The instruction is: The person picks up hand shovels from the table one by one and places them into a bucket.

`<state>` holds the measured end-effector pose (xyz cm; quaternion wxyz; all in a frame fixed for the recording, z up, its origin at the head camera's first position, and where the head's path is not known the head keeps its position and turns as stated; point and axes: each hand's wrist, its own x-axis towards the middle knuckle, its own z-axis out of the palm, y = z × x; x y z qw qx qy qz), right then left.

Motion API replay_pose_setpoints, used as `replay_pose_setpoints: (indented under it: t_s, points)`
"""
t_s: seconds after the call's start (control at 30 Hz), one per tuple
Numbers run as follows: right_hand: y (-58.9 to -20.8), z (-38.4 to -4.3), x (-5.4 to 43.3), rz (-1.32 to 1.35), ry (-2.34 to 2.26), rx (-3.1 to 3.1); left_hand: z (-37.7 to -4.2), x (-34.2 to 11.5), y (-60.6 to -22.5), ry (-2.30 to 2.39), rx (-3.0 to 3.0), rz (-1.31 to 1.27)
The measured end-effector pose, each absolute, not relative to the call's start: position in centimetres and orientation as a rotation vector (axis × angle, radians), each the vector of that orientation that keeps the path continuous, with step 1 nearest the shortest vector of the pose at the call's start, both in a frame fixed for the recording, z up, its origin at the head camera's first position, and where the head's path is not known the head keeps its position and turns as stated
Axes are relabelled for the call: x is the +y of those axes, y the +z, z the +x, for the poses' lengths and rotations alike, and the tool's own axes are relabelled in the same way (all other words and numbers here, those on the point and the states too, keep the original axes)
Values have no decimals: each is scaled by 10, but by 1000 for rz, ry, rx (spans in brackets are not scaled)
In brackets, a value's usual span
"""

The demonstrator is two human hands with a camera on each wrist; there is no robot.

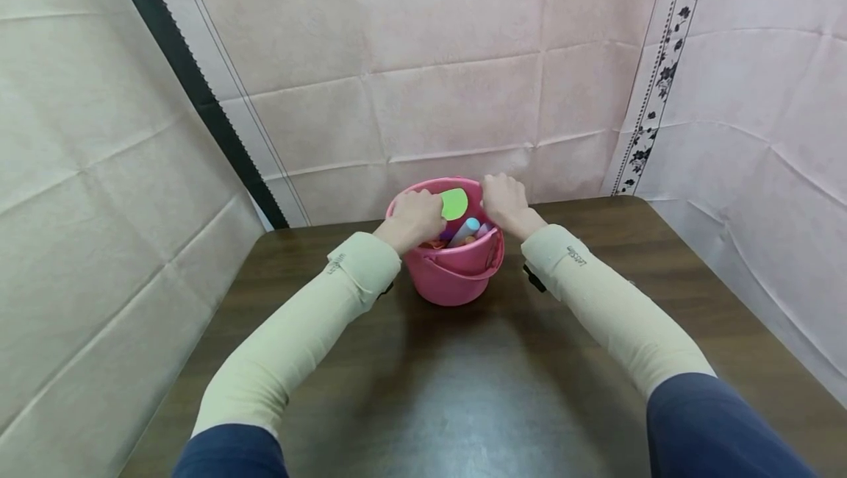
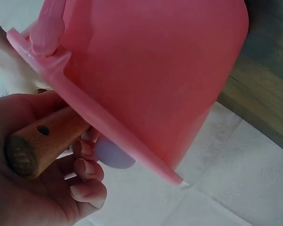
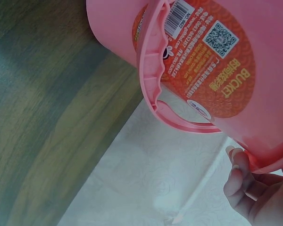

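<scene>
A pink bucket (image 1: 450,283) stands upright at the far part of the table, with its handle hanging down the near side. My left hand (image 1: 415,219) is over the bucket's left rim. In the left wrist view its fingers curl around a round wooden handle (image 2: 49,141); the handle's other end is hidden behind the rim. A greyish-purple piece (image 2: 114,153) shows just beyond the fingers. My right hand (image 1: 506,202) grips the bucket's right rim, fingers outside it in the right wrist view. Inside lie a bright green flat piece (image 1: 454,204), a light blue cylinder (image 1: 466,231) and other partly hidden things.
The dark wooden table (image 1: 463,390) ends close behind the bucket. Pale creased cloth (image 1: 456,59) hangs at the back and both sides. A printed label (image 3: 221,70) is on the bucket's wall.
</scene>
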<state>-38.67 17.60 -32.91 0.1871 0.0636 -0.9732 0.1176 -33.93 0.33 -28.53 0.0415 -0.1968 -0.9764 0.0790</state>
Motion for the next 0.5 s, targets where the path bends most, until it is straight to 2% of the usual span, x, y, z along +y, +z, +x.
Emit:
replay_pose_setpoints:
  t_s: [0.5]
  points:
    - [-329, -387, 178, 181, 333, -2739, -342, 17, -293, 299, -3093, -589]
